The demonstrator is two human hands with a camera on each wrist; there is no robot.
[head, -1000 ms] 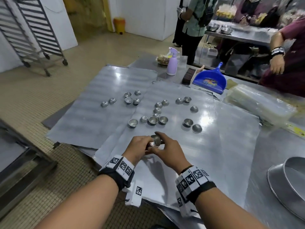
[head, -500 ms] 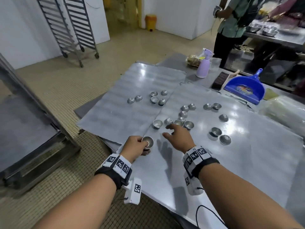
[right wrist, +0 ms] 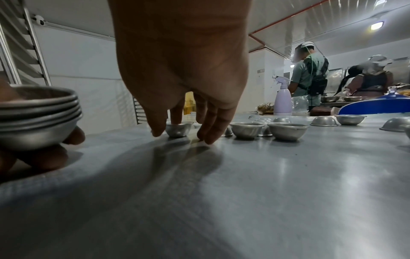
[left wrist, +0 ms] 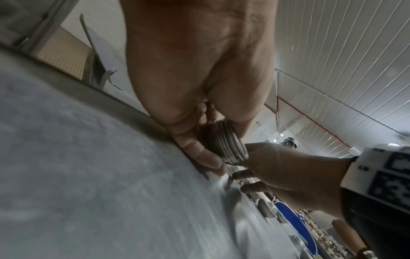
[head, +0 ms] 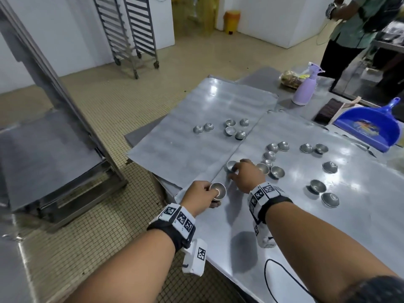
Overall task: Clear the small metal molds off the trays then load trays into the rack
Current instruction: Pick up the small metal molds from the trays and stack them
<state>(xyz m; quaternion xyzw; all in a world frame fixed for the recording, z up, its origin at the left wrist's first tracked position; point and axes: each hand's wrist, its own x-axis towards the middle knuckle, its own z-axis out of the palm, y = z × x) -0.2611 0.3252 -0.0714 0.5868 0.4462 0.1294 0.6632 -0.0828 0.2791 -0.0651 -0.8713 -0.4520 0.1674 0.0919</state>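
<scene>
Small metal molds [head: 277,172] lie scattered over two flat metal trays [head: 185,149] on the table, some upright, some upside down. My left hand [head: 204,193] holds a nested stack of molds [head: 217,190] at the near tray's left edge; the stack [left wrist: 228,143] sits between thumb and fingers, seen again in the right wrist view [right wrist: 37,115]. My right hand [head: 242,173] reaches over one upright mold [right wrist: 178,129] standing on the tray. Thumb and index finger close on its rim, and the other fingertips [right wrist: 206,138] touch the tray.
A wheeled tray rack [head: 133,29] stands by the far wall, and a steel frame [head: 54,149] is close on my left. A purple spray bottle [head: 305,90] and blue dustpan [head: 369,127] sit at the table's far side. A person [head: 354,29] stands beyond.
My right hand left the stack and reached forward-left to a single mold on the tray. My left hand kept the stack and drifted toward the tray's left edge. The view swung left.
</scene>
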